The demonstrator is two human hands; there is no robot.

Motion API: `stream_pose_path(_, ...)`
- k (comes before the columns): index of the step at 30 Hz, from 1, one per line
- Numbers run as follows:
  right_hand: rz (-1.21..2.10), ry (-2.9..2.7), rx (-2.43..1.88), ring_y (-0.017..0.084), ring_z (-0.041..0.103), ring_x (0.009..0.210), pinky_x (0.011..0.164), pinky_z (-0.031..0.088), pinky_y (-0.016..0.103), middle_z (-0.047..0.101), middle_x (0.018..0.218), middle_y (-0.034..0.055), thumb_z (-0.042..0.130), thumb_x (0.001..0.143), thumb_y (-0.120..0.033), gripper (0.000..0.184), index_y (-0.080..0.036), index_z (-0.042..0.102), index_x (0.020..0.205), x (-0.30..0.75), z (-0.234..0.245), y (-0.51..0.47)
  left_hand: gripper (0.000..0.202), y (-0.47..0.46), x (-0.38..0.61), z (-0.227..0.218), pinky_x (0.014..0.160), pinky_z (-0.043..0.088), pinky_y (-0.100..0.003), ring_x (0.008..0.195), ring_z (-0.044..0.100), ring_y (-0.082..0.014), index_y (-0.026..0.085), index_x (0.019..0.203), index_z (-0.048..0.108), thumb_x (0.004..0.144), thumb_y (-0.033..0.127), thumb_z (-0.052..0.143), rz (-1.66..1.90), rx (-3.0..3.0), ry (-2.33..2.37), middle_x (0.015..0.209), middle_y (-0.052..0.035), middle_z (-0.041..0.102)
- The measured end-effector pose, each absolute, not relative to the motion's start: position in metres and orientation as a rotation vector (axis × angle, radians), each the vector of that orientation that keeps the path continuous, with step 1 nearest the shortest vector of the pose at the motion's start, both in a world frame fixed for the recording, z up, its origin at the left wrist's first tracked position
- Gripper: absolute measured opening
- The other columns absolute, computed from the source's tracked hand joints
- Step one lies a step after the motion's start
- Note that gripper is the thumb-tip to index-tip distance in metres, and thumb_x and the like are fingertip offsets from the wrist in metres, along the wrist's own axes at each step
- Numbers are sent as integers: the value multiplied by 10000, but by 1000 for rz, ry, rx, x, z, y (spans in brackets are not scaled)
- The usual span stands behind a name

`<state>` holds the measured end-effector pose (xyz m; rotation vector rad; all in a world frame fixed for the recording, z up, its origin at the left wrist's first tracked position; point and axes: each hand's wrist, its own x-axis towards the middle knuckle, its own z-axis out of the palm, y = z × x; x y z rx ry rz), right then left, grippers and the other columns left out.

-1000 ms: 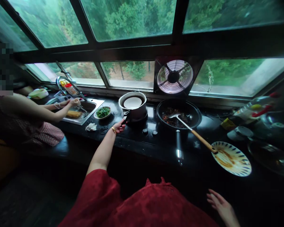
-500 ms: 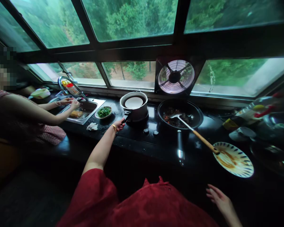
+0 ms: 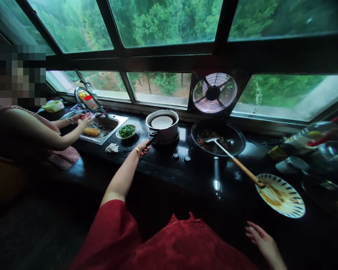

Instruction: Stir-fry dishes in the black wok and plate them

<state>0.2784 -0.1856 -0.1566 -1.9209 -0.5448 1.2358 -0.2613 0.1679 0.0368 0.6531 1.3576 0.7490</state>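
My left hand [image 3: 143,147] is wrapped round the black handle of a pressure cooker pot [image 3: 165,134] on the stove, left of the wok. A pale round piece sits inside the pot. Low at the right, my right hand [image 3: 259,234] hangs in front of the counter, fingers stretched out and holding nothing. Dark food lies in the black wok [image 3: 236,144]. A spatula [image 3: 246,169] leans out of it, its wooden handle resting over a sauce-stained plate [image 3: 294,204], which is nearest my right hand.
At the left a person [image 3: 60,138] works with both hands over the sink [image 3: 108,138]. A bowl of chopped greens [image 3: 126,132] and a crumpled white tissue [image 3: 112,148] lie beside it. A fan [image 3: 214,93] is set in the window. Bottles and containers [image 3: 293,165] crowd the right.
My view has shifted slightly, so the counter appears a little further right. My left hand keeps its hold on the pot handle. The other person's head and hands have moved over the sink.
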Motion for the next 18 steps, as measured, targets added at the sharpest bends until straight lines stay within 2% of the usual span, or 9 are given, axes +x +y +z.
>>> stream_pose_path(5, 1220, -575, -1916, 251, 664, 735, 592, 506, 298, 703, 816, 88, 681, 499, -527, 567, -188, 630, 950, 280, -155, -170, 320, 162, -254, 20, 325, 89, -135, 261, 178, -11, 175, 845, 461, 872, 492, 429, 904, 664, 1393, 436, 91, 358)
stream_pose_path(9, 1221, -590, -1886, 255, 664, 715, 580, 508, 301, 703, 795, 83, 693, 479, -519, 548, -195, 642, 919, 274, -154, -159, 278, 157, -247, 16, 332, 101, -146, 270, 193, -15, 187, 886, 439, 875, 464, 440, 971, 673, 1403, 449, 86, 376)
stream_pose_path(14, 1229, -641, -1857, 236, 661, 732, 598, 509, 285, 701, 830, 81, 685, 513, -532, 581, -186, 622, 976, 269, -157, -161, 302, 152, -238, 13, 345, 114, -148, 281, 206, -12, 193, 938, 412, 864, 482, 458, 1011, 678, 1414, 466, 84, 395)
stream_pose_path(18, 1208, -659, -1881, 234, 657, 744, 602, 507, 283, 690, 864, 112, 672, 528, -529, 635, -145, 595, 1028, 280, -148, -155, 302, 153, -236, 12, 345, 114, -133, 287, 199, -12, 202, 917, 384, 872, 497, 429, 1010, 681, 1427, 456, 96, 385)
